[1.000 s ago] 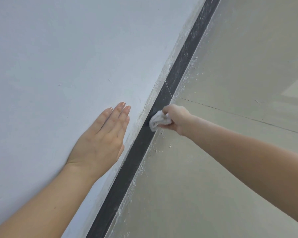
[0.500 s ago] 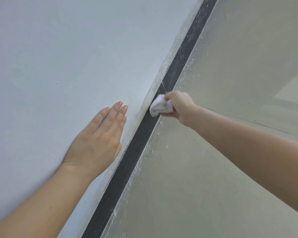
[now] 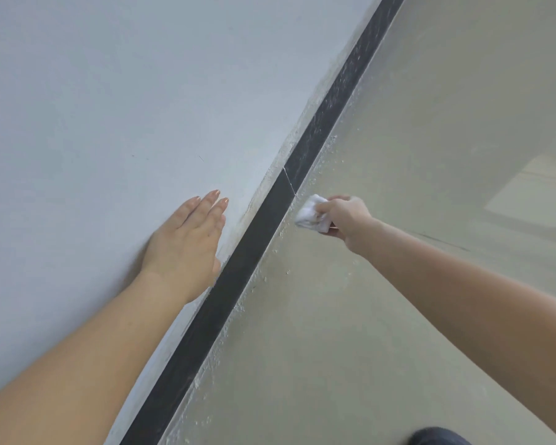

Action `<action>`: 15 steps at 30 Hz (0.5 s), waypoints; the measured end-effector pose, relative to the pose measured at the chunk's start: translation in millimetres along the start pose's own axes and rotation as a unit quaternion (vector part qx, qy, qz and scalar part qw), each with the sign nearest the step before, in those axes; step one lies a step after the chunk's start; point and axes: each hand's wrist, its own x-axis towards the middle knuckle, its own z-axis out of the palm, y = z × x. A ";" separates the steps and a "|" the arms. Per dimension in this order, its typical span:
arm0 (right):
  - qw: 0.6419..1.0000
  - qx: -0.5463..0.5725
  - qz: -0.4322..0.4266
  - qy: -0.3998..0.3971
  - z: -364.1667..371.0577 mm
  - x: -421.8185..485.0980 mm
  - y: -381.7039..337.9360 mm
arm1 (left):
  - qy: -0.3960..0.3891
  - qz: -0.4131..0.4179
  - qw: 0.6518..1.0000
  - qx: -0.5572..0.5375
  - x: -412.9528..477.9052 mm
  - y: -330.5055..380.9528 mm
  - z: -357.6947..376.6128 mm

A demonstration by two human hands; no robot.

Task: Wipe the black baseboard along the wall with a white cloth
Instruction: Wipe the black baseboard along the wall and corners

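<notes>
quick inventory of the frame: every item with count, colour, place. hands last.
wall: 1, pale grey-white, fills the left of the view
baseboard: 1, black, runs diagonally between wall and floor; dusty streaks on the far stretch, thin pale joint line midway
floor: 1, greyish beige, right of the view, white specks along the baseboard edge
cloth: 1, white, bunched, just off the baseboard on the floor side
dark object: 1, dark blue-black, bottom edge, cut off, cannot tell what it is
left hand: 1, flat, palm on the wall beside the baseboard
right hand: 1, closed on the cloth, over the floor
</notes>
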 end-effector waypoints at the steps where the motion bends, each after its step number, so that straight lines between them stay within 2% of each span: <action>1: 0.999 -0.026 -0.007 -0.019 -6.9 -10.4 0.4 | -0.009 -0.015 1.000 -0.024 2.1 1.5 -6.1; 6: 0.983 -0.151 -0.073 -0.080 -56.4 -40.4 -17.5 | -0.040 -0.051 0.992 -0.109 15.0 16.4 -34.6; 9: 0.980 -0.154 -0.084 -0.091 -71.8 -41.9 -34.8 | -0.023 -0.037 0.994 -0.103 27.6 17.6 -49.2; 12: 0.982 -0.131 -0.040 -0.128 -59.3 -39.9 -33.1 | 0.015 -0.037 0.997 -0.062 40.5 4.2 -53.5; 15: 0.976 -0.114 0.051 -0.181 -13.7 -40.8 -0.2 | 0.038 -0.029 0.999 0.000 44.4 -12.0 -44.4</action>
